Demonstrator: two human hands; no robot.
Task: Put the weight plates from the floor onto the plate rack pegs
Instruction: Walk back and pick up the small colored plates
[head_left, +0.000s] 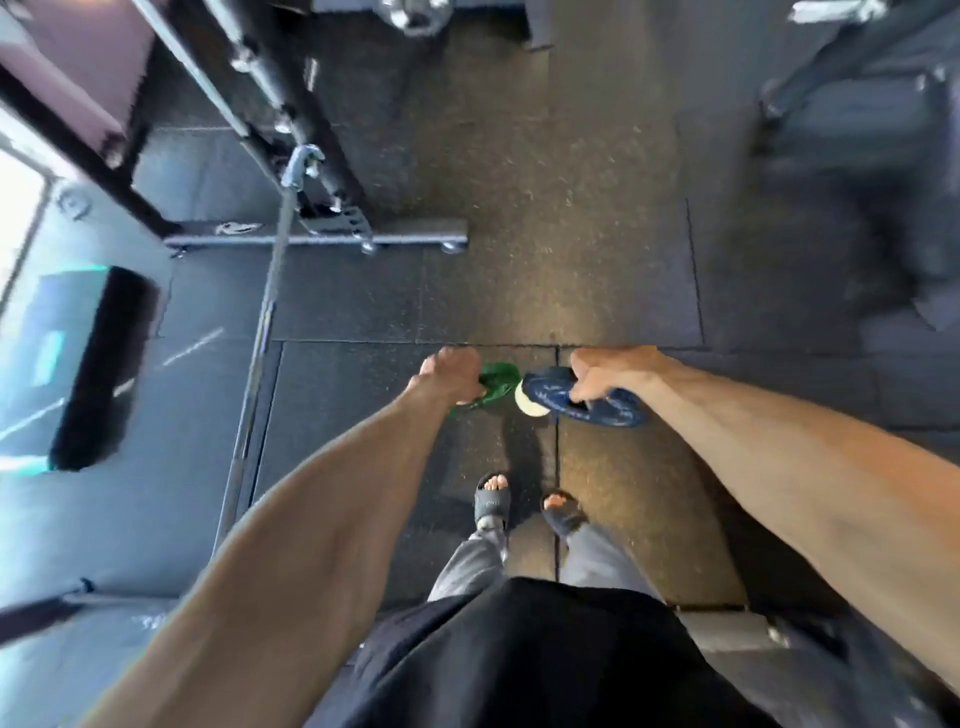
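My left hand (448, 375) grips a small green weight plate (493, 387), which hangs above the floor in front of me. My right hand (608, 371) grips a blue weight plate (582, 402), held nearly flat at the same height. A small white plate (530, 408) shows between the two, partly under the blue one's left edge; I cannot tell which hand carries it. No rack pegs are plainly in view.
A black steel rack frame (291, 130) with a floor foot (322, 240) stands ahead on the left. A long barbell (254, 364) lies on the rubber floor beside it. Blurred dark equipment (862, 156) fills the upper right. My sandalled feet (524, 506) stand on the mat.
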